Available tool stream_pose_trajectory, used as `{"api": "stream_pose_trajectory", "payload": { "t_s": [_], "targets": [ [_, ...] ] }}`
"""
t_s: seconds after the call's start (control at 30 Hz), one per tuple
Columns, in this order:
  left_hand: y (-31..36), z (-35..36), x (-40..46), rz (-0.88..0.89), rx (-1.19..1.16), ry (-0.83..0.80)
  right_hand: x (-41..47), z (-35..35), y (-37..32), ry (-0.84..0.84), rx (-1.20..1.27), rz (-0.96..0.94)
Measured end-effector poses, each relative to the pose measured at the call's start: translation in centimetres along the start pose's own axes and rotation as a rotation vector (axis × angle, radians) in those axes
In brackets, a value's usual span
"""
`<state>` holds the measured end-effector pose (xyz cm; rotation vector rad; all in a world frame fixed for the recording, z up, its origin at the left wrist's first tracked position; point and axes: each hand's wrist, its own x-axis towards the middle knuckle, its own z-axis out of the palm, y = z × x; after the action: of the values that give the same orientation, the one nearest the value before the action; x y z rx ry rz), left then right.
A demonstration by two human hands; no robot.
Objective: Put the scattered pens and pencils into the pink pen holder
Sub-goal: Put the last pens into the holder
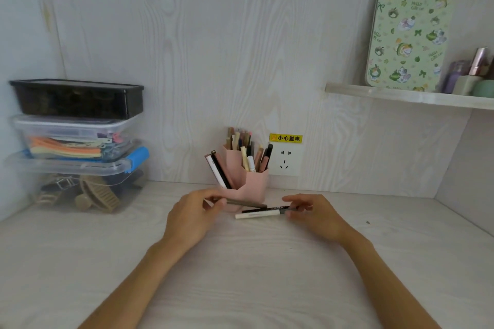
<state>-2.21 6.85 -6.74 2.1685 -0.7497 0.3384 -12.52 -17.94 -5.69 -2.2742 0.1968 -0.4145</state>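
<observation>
Head view looks down on a pale wood-grain surface (240,275) with both bare hands reaching forward. Left hand (192,216) has its grip pinched on a grey-brown pen (246,203), held nearly level just in front of the pink pen holder (254,184). Right hand (312,214) has its grip closed on the ends of a black pen (267,209) and a white pen (256,214), which point left toward the other hand. That holder stands against the back wall beside a wall socket (285,161), already crowded with pens and pencils. Stacked plastic boxes (77,141) sit at far left.
</observation>
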Motion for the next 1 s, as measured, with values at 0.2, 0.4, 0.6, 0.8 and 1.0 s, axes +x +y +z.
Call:
{"api": "stream_pose_trajectory", "payload": {
  "t_s": [0.2,0.4,0.6,0.8,1.0],
  "targets": [
    [-0.4,0.4,0.1,-0.050,-0.113,0.133,-0.4,-0.9,-1.6,0.299,0.493,-0.010],
    [-1.6,0.9,0.1,-0.112,-0.008,0.082,0.9,-2.7,-7.4,0.682,0.817,-0.199],
    [-1.9,1.1,0.2,-0.109,-0.051,0.116,3.7,-0.7,-12.4,0.762,0.409,-0.369],
    [-1.1,0.5,-0.2,-0.071,-0.092,0.213,5.3,2.4,-12.8,0.524,-0.220,-0.391],
    [-0.6,0.3,-0.1,-0.060,-0.110,0.291,4.6,1.5,-13.1,0.724,0.085,-0.402]
  ]
}}
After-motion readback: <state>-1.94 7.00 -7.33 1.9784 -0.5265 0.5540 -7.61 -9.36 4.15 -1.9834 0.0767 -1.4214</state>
